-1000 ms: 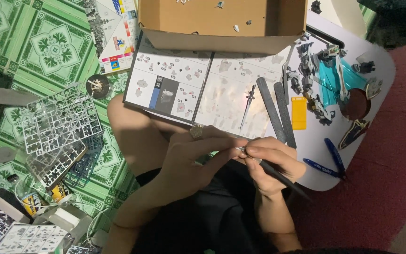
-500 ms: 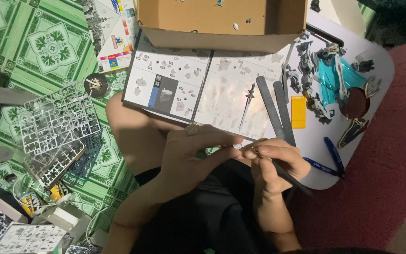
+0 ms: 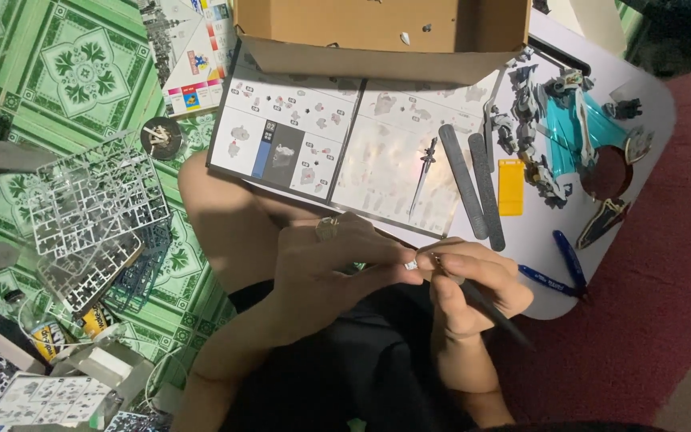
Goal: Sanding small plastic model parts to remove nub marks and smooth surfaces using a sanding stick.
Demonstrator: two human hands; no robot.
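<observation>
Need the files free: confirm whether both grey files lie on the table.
Yes: both grey files lie side by side on the white table, no hand touching them.

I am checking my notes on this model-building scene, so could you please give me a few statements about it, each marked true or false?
1. The left hand pinches a tiny pale part at its fingertips. True.
2. The right hand holds a pair of scissors. False: it holds a slim dark pen-like tool, its tip at the small part.
3. The open instruction booklet lies below the cardboard box in the picture. True.
4. The two grey files lie on the green tiled floor. False: they lie on the white table, beside a yellow piece.
5. The clear parts frames lie to the left, over the green floor. True.
</observation>
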